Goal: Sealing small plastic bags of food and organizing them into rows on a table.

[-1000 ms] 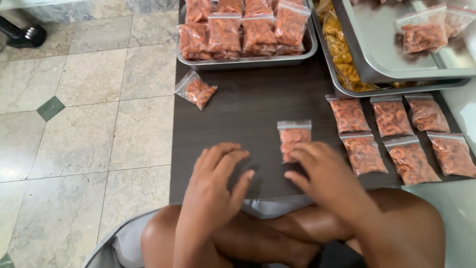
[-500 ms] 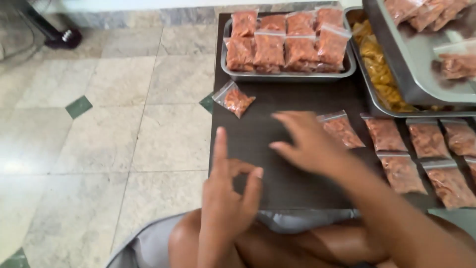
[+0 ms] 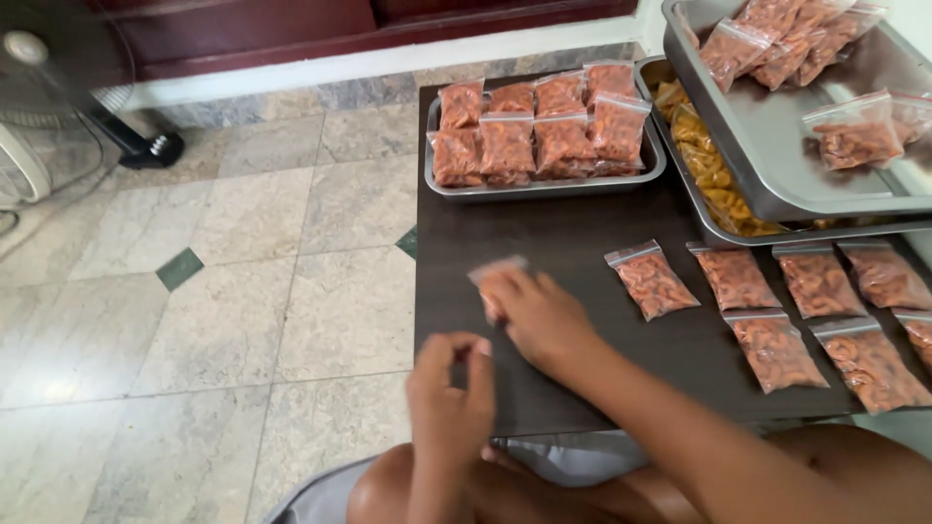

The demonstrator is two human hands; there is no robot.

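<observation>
Right hand [image 3: 544, 315] presses flat on a blurred bag [image 3: 495, 281] near the bench's [image 3: 582, 223] left edge, seemingly grasping it to seal. Left hand [image 3: 449, 393] hovers loosely curled, empty, at the front edge.

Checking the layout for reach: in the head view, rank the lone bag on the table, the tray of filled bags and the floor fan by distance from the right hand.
From the right hand:
1. Lone bag, just right.
2. Tray of filled bags, behind it.
3. Floor fan, far left.
</observation>
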